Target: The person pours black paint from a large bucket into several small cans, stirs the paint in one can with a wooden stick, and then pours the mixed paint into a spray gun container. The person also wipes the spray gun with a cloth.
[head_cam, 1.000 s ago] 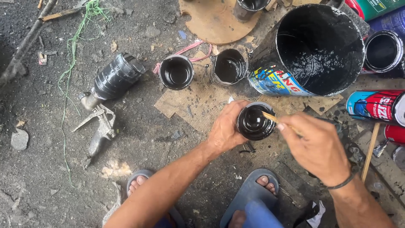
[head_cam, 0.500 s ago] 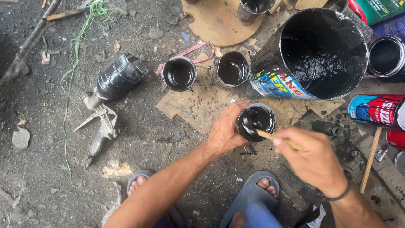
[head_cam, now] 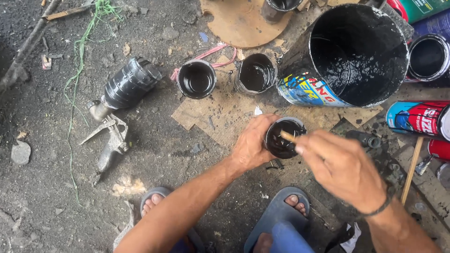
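While a small round tin full of black paint (head_cam: 284, 138) is gripped around its side by the left hand (head_cam: 251, 144), a thin pale wooden stick (head_cam: 287, 136) is pinched in the closed fingers of the right hand (head_cam: 344, 169) and dipped into it. The tin is held over brown cardboard (head_cam: 220, 117), near a big black bucket (head_cam: 349, 54).

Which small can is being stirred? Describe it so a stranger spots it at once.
Start at the big black bucket lying on its side. Below its mouth, on the cardboard, stands a small can of black liquid. Unlike the two cans beside the bucket, the left hand grips it and a stick dips in.
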